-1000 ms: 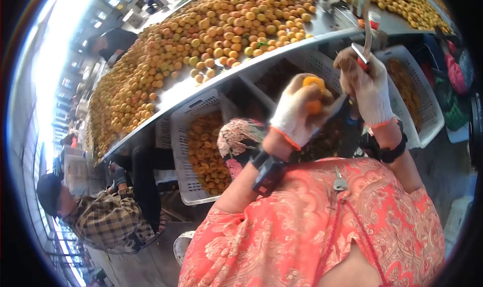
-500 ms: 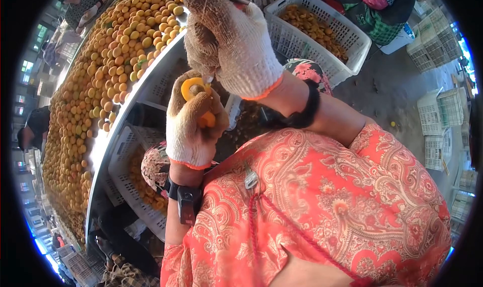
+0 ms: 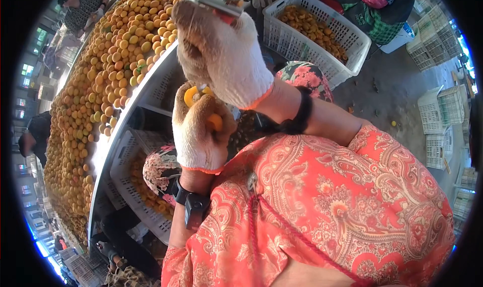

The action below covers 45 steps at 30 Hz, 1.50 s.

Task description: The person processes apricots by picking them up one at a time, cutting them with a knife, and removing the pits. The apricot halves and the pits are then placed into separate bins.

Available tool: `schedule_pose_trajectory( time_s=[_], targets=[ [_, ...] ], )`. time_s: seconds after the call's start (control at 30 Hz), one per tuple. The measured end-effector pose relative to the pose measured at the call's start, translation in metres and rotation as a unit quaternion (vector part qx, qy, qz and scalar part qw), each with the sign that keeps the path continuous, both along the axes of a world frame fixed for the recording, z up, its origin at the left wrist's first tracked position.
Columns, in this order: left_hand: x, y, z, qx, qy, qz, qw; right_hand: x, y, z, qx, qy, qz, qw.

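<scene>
My left hand [image 3: 201, 131], in a stained cotton work glove, is closed around an orange apricot [image 3: 190, 96]. More orange flesh shows lower down between its fingers. Just above it, my gloved right hand [image 3: 221, 53] is wrapped round a metal hand tool [image 3: 221, 4]. One end of the tool sticks out above the fist. Its exact kind is not clear, as the glove covers most of it. The underside of the right fist comes close to the top of the apricot, where a small pale tip shows.
Whole apricots [image 3: 121, 60] cover a long metal-edged table [image 3: 132, 98] at left. A white crate [image 3: 317, 53] of cut fruit stands beyond my right arm; another crate [image 3: 128, 186] sits below the table edge. Stacked crates [image 3: 435, 111] stand at right. A co-worker [image 3: 83, 7] is across the table.
My right hand has moved slightly left and down, tilting so more of the metal tool shows. My left hand has shifted a little right, and less of the apricot is visible.
</scene>
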State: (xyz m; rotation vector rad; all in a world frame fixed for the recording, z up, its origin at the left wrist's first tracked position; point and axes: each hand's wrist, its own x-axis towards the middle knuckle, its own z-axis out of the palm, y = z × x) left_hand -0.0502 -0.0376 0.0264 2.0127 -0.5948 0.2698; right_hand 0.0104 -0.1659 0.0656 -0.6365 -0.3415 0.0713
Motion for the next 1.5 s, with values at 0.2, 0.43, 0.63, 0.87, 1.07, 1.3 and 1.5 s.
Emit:
schedule_pose_trajectory(
  time_s=[0.2,0.43,0.63,0.87,1.07,1.3,1.5],
  targets=[
    [-0.002,-0.003,-0.004,0.055,-0.082,0.025,0.995,-0.015,0.010,0.003,-0.254,-0.156,-0.244,0.923],
    [-0.003,-0.010,-0.003,-0.193,0.130,-0.015,0.972,-0.006,0.002,0.002,-0.142,0.020,-0.083,0.986],
    [-0.004,-0.013,-0.003,-0.396,0.307,-0.035,0.865,0.007,0.000,-0.010,0.010,0.138,0.010,0.990],
    [0.019,-0.002,-0.038,-0.524,0.383,-0.134,0.749,0.032,0.001,-0.034,0.076,0.254,0.039,0.963],
    [0.053,0.009,-0.065,-0.561,0.483,-0.107,0.664,0.073,0.007,-0.072,0.133,0.286,0.044,0.948],
    [0.094,0.033,-0.078,-0.618,0.448,0.116,0.635,0.080,-0.003,-0.077,-0.206,0.245,-0.049,0.946],
    [0.090,0.031,-0.080,-0.696,0.383,0.100,0.599,0.042,0.009,-0.099,-0.600,-0.141,-0.158,0.771]
  ],
)
